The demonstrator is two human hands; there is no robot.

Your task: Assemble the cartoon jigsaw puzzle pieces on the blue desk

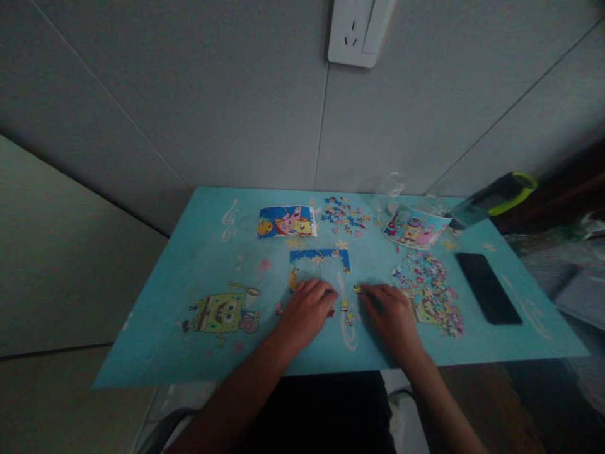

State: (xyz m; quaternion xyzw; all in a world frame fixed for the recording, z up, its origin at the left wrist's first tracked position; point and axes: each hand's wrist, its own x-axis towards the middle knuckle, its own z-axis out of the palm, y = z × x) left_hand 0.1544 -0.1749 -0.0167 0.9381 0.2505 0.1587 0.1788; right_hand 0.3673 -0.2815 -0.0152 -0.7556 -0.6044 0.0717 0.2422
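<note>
Both hands are lying palm-down on the blue bench, just in front of the half-built frame of a jigsaw. The left hand is resting with its fingers curled over the frame's lower left corner; I cannot tell whether it is pinching a piece underneath. The right hand is lying flat beside it, fingertips touching a small loose piece, not gripping it. The two hands are sitting close together but not touching.

A few stray pieces are lying between the hands. To the right, a heap of unsorted pieces is spreading near the right wrist, and a phone is lying beyond it. A smaller pile is sitting at the back, between the picture card and the tub.

What worries me: the left hand is bearing on a thin, unfinished frame, so any sideways slide is likely to be pulling joints apart. The right forearm is hanging close to the heap, and a sweep could be scattering pieces off the near edge. The light is dim, so a piece is easily getting misread and forced into the wrong gap.
</note>
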